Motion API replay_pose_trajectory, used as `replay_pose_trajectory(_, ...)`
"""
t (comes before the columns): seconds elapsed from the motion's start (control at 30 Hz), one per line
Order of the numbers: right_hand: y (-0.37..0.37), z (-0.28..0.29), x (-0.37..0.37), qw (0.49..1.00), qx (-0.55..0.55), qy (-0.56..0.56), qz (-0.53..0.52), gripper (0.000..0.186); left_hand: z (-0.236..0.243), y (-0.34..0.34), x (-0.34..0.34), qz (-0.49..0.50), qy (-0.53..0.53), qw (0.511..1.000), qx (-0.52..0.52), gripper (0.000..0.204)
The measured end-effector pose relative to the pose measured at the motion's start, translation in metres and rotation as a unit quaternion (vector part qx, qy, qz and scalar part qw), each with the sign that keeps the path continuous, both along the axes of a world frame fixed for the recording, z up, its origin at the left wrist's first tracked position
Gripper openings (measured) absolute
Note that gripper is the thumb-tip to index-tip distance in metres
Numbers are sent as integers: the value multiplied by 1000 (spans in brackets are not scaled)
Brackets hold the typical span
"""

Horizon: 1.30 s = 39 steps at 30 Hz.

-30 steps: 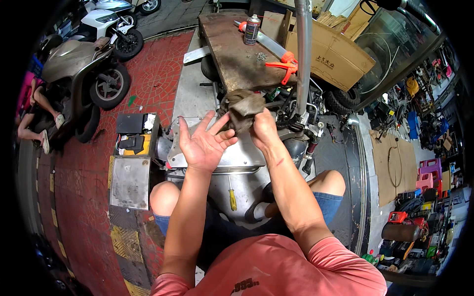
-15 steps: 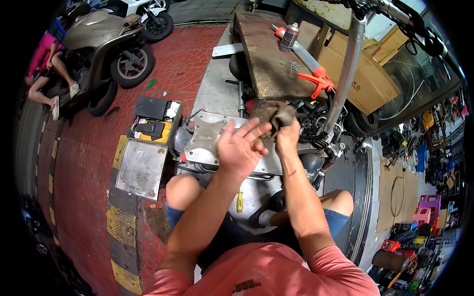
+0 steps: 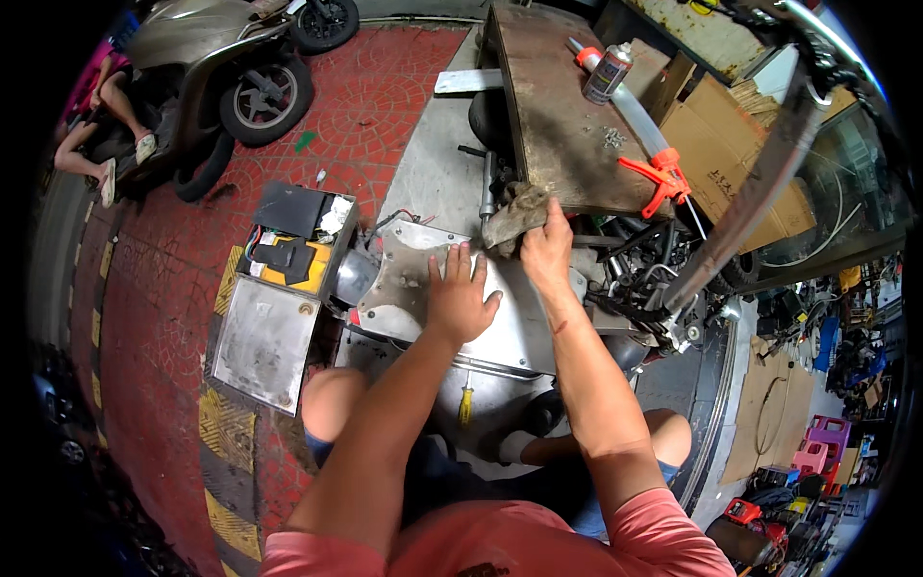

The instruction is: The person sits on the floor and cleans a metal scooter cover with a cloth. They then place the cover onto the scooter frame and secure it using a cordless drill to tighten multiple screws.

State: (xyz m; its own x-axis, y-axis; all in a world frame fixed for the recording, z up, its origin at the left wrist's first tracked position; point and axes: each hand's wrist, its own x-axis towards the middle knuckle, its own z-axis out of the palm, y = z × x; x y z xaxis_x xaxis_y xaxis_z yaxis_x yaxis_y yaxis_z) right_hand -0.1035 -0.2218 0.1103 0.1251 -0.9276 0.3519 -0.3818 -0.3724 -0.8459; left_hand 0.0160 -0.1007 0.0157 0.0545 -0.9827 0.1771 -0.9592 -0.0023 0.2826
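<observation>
My left hand point(image 3: 461, 300) lies palm down, fingers stretched, on the silvery metal deck plate point(image 3: 514, 317) of a vehicle frame. A grimy brown-grey rag point(image 3: 517, 213) is bunched in my right hand point(image 3: 550, 248), over the plate's far edge. The fingers are closed round the rag, and its underside is hidden. Left of the plate is an open metal box point(image 3: 348, 207) with wires and a yellow-and-black part point(image 3: 288, 260) inside. Its bare metal lid point(image 3: 264, 341) lies toward me. Below the plate, between my legs, is a screwdriver with a yellow handle point(image 3: 466, 406).
A wooden bench point(image 3: 548, 115) beyond the plate carries a spray can point(image 3: 608, 74), a caulking gun with an orange handle point(image 3: 659, 183) and small screws point(image 3: 613, 137). A metal tube point(image 3: 740, 192) slants up on the right. Far left, a person's legs point(image 3: 120, 115) show beside a parked scooter point(image 3: 183, 58).
My left hand has turned over from palm up and come down flat on the plate. The rag has moved slightly left in my right hand. The whole view has shifted a little.
</observation>
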Motion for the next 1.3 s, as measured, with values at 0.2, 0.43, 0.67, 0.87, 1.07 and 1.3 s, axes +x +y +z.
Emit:
replay_pose_trajectory(0.2,-19,-54,26,967,131,217,18,46,20,-7,-7,-14,-46,993,113,79)
replay_pose_trajectory(0.43,-55,-70,47,901,220,360,98,50,23,-11,-6,-4,-60,987,151,86)
replay_pose_trajectory(0.67,-80,-77,81,878,252,382,138,52,31,-13,-8,-16,-70,981,178,86)
replay_pose_trajectory(0.87,-94,-96,113,895,254,338,142,55,32,-14,-7,-21,-48,983,177,94)
replay_pose_trajectory(1.07,-96,-109,146,904,263,299,153,54,32,-11,-1,-36,-82,977,193,96)
replay_pose_trajectory(1.3,-113,-148,180,857,503,-20,109,40,41,-19,-2,-75,-149,952,257,97)
